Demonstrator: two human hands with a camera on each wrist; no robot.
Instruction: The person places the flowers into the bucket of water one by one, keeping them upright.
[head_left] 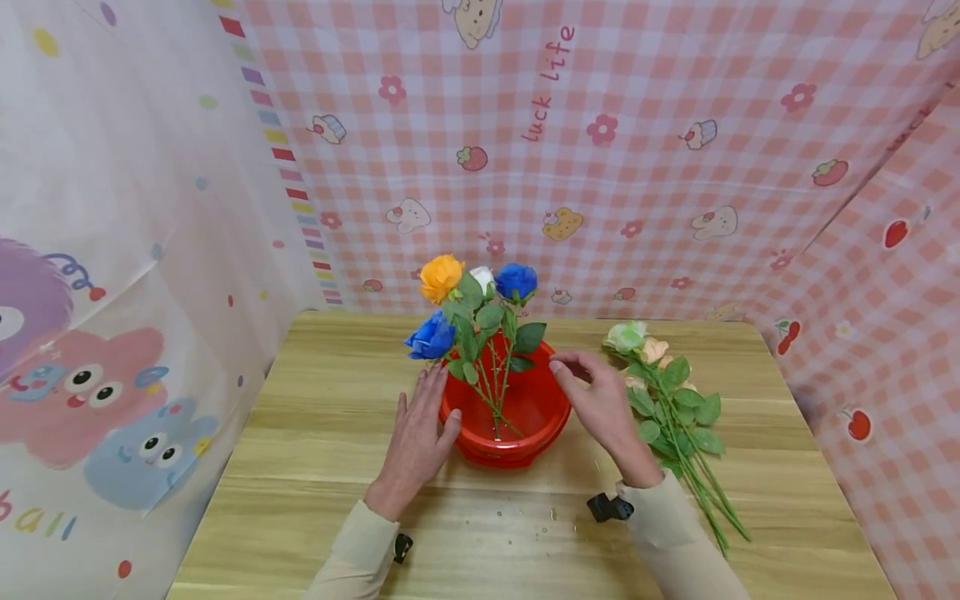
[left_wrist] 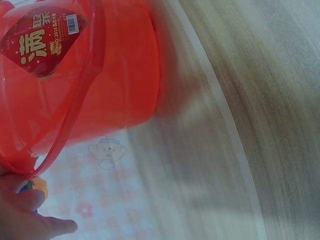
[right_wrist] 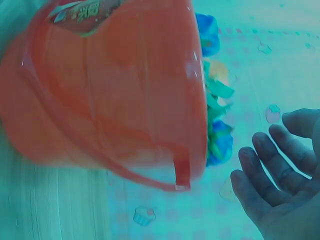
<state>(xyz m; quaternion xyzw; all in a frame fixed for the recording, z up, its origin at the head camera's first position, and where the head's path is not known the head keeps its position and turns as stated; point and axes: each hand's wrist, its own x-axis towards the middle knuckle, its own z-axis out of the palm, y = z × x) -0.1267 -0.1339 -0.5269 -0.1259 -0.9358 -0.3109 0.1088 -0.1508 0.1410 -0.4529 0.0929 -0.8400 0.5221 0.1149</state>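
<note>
A red plastic bucket [head_left: 504,450] stands on the table, holding artificial roses whose stems lean inside it. Their heads are an orange-yellow rose [head_left: 441,277], a white rose [head_left: 482,280] and two blue roses [head_left: 517,282], above green leaves. My left hand [head_left: 422,433] touches the bucket's left rim with fairly straight fingers; the left wrist view shows it near the base of the handle [left_wrist: 75,112]. Beside the right rim is my right hand [head_left: 600,402], holding nothing. In the right wrist view its fingers [right_wrist: 265,187] are spread, loosely bent and apart from the bucket.
More artificial roses in pale green and peach [head_left: 626,337] lie on the wooden table [head_left: 315,467] to the right, long stems pointing toward the front. Water drops [head_left: 552,513] dot the tabletop before the bucket. A checked cloth [head_left: 600,183] hangs behind the table.
</note>
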